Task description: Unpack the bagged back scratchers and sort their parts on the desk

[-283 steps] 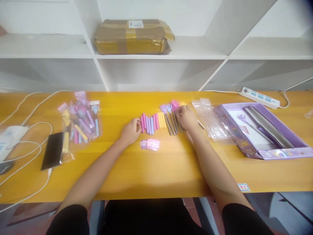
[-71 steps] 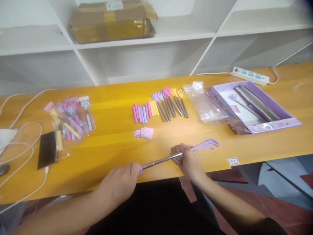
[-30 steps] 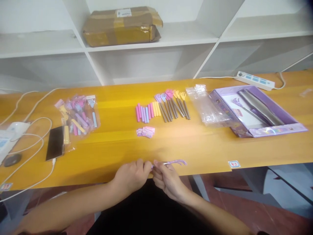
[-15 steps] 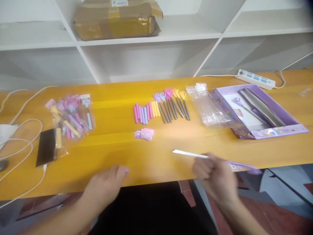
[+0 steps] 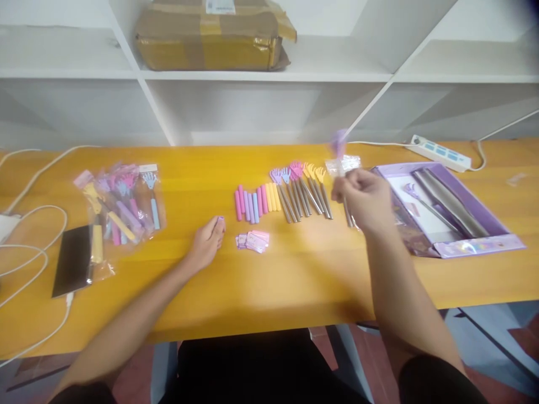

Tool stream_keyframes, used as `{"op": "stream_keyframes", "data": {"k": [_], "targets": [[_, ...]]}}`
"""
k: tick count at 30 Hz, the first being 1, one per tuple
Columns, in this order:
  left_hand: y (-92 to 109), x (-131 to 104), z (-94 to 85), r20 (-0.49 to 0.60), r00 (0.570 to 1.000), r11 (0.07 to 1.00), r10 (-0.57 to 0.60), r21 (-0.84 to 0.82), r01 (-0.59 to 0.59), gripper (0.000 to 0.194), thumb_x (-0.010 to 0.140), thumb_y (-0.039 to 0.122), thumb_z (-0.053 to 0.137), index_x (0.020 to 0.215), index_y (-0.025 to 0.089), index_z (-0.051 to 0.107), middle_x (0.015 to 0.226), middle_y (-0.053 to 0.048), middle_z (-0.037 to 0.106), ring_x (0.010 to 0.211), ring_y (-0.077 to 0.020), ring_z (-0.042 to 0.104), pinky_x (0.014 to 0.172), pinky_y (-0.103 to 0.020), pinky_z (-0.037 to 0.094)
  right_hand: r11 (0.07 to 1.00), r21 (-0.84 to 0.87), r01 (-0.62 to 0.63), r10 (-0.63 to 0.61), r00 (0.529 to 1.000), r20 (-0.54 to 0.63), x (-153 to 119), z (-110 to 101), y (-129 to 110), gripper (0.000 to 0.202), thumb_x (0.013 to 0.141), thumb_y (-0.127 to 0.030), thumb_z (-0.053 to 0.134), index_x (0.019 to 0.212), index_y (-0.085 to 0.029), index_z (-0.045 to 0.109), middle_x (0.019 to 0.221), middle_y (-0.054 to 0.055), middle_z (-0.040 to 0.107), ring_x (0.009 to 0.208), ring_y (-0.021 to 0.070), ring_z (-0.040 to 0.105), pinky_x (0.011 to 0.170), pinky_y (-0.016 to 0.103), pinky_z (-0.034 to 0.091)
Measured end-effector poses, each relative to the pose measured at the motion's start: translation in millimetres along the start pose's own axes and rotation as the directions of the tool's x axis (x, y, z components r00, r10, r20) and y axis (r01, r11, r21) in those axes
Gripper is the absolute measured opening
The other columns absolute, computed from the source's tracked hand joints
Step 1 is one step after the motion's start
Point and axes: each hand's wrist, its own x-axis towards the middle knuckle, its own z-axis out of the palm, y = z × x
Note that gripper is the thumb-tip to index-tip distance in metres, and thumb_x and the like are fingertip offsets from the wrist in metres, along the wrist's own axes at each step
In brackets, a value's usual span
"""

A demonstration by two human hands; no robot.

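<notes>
My left hand (image 5: pixel 206 242) is closed over the table, left of the loose handle grips, with a purple handle grip (image 5: pixel 221 218) mostly hidden in its fingers. My right hand (image 5: pixel 365 196) is closed around a back scratcher (image 5: pixel 339 145), head up, its purple claw blurred and its metal rod showing below the fist. Close to that hand, several back scratchers (image 5: pixel 304 193) with purple, blue, pink and yellow claws lie side by side. The coloured handle grips (image 5: pixel 255 204) form a row beside them, and small printed cards (image 5: pixel 255 242) lie in front.
Bagged back scratchers (image 5: pixel 120 205) and a dark phone (image 5: pixel 72 261) with cables lie left. At right are clear plastic bags (image 5: pixel 350 164), a purple box (image 5: pixel 480 246) holding a back scratcher and grey packets, and a power strip (image 5: pixel 440 152). White shelves with a cardboard box (image 5: pixel 210 42) rise behind.
My right hand has moved up and forward, turning the back scratcher from roughly level to upright. My left hand has moved forward towards the grips, still closed. The view has shifted slightly.
</notes>
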Motion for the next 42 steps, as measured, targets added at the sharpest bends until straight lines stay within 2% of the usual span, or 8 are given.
{"op": "stream_keyframes", "data": {"k": [2,6,9,13,22,30,38,42], "targets": [[-12.5,7.1,3.1,-0.039,0.999,0.996,0.025,-0.079,-0.028,0.051,0.106,0.073,0.047,0.088,0.025,0.051,0.061,0.008,0.035,0.049,-0.0132,0.038,0.051,-0.027,0.038,0.974,-0.223,0.037,-0.025,0.998,0.057,8.5,24.6,12.0,0.033,0.09,-0.025,0.068,0.07,-0.024,0.042,0.061,-0.003,0.052,0.059,0.0147,0.054,0.06,0.028,0.04],[-16.2,2.5,0.0,-0.146,0.973,0.983,0.178,0.066,-0.17,0.048,0.109,0.064,0.05,0.09,0.023,0.064,0.08,0.0,0.057,0.072,-0.0165,0.06,0.074,-0.032,0.051,0.837,-0.526,0.151,-0.046,0.977,0.208,15.5,70.1,36.2,0.006,0.1,-0.026,0.061,0.099,-0.022,0.057,0.079,0.006,0.069,0.068,0.0218,0.06,0.066,0.031,0.042],[-8.9,-1.6,-5.1,-0.167,0.965,0.971,0.202,0.162,-0.176,0.046,0.11,0.059,0.052,0.089,0.023,0.071,0.087,-0.001,0.057,0.067,-0.0155,0.057,0.074,-0.033,0.051,0.709,-0.671,0.218,-0.036,0.961,0.274,17.5,91.3,50.6,0.02,0.105,-0.031,0.054,0.12,-0.017,0.058,0.092,0.015,0.075,0.074,0.0283,0.064,0.068,0.034,0.041],[-9.1,1.4,-9.1,-0.147,0.967,0.965,0.209,0.191,-0.179,0.042,0.11,0.055,0.053,0.092,0.023,0.073,0.082,0.0,0.058,0.073,-0.0181,0.059,0.078,-0.033,0.049,0.621,-0.739,0.261,-0.041,0.952,0.302,16.7,102.5,62.7,0.029,0.11,-0.036,0.045,0.121,-0.014,0.061,0.105,0.021,0.076,0.082,0.0312,0.067,0.072,0.036,0.044],[-19.6,7.0,-11.5,-0.103,0.984,0.976,0.146,0.175,-0.127,0.038,0.104,0.056,0.057,0.092,0.023,0.07,0.093,-0.003,0.072,0.092,-0.0222,0.067,0.089,-0.033,0.051,0.671,-0.697,0.253,-0.056,0.955,0.293,7.4,100.0,65.3,0.025,0.108,-0.035,0.049,0.116,-0.017,0.064,0.114,0.019,0.074,0.09,0.0318,0.068,0.079,0.039,0.049],[-9.6,24.7,-11.2,-0.1,0.994,0.973,0.043,0.23,-0.019,0.046,0.1,0.064,0.058,0.093,0.022,0.073,0.073,0.0,0.063,0.074,-0.0202,0.06,0.067,-0.029,0.044,0.755,-0.568,0.326,-0.196,0.94,0.279,-19.1,79.5,57.1,0.019,0.105,-0.035,0.053,0.111,-0.02,0.063,0.114,0.018,0.071,0.096,0.0341,0.069,0.083,0.046,0.055],[29.4,89.9,33.3,-0.025,0.985,0.813,0.173,0.568,-0.128,0.044,0.108,0.051,0.057,0.078,0.02,0.066,0.073,-0.003,0.068,0.07,-0.0203,0.062,0.069,-0.031,0.041,0.801,-0.527,0.284,-0.142,0.946,0.293,-53.8,63.4,46.1,0.014,0.104,-0.029,0.054,0.108,-0.021,0.065,0.115,0.015,0.072,0.092,0.0297,0.07,0.079,0.04,0.054],[29.4,112.8,54.7,-0.086,0.976,0.754,0.201,0.65,-0.098,0.019,0.103,0.036,0.07,0.102,0.017,0.067,0.086,-0.01,0.073,0.08,-0.0255,0.068,0.074,-0.034,0.043,0.831,-0.488,0.267,-0.132,0.947,0.292,-61.3,61.6,49.0,0.012,0.103,-0.027,0.054,0.105,-0.022,0.065,0.111,0.013,0.073,0.093,0.0291,0.07,0.08,0.039,0.053]]}}
